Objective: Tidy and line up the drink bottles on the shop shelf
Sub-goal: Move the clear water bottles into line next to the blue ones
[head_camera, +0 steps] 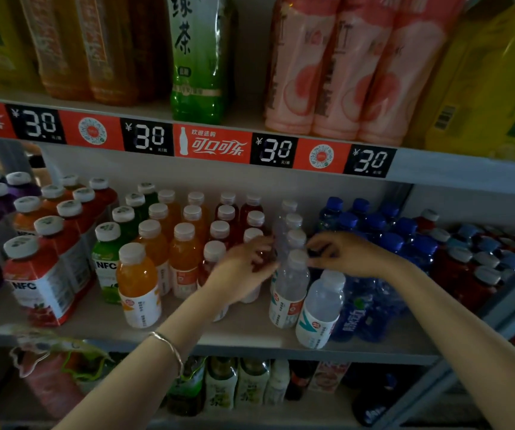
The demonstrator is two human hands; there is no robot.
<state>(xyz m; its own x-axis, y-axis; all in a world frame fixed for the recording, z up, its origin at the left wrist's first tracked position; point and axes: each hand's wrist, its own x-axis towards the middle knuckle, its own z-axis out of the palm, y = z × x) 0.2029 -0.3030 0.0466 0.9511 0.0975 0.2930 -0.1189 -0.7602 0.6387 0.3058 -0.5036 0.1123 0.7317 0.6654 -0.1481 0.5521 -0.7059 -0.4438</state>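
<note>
The middle shelf [243,333] holds rows of small white-capped drink bottles: orange [137,283], red [220,231] and clear [290,287]. A clear bottle [321,308] stands foremost, slightly right of its row. My left hand [243,271] is wrapped around a red bottle [264,259] at the front of the red rows, mostly hiding it. My right hand [340,252] hovers with bent fingers beside the cap [298,257] of the second clear bottle. Something dark sits at its fingertips, and whether it grips anything is unclear.
Blue-capped bottles [371,308] crowd the right, with red ones [479,287] beyond. NFC juice bottles [38,287] and green ones [107,265] stand left. The upper shelf with a red price strip [215,144] hangs low overhead. More bottles [250,383] fill the shelf below.
</note>
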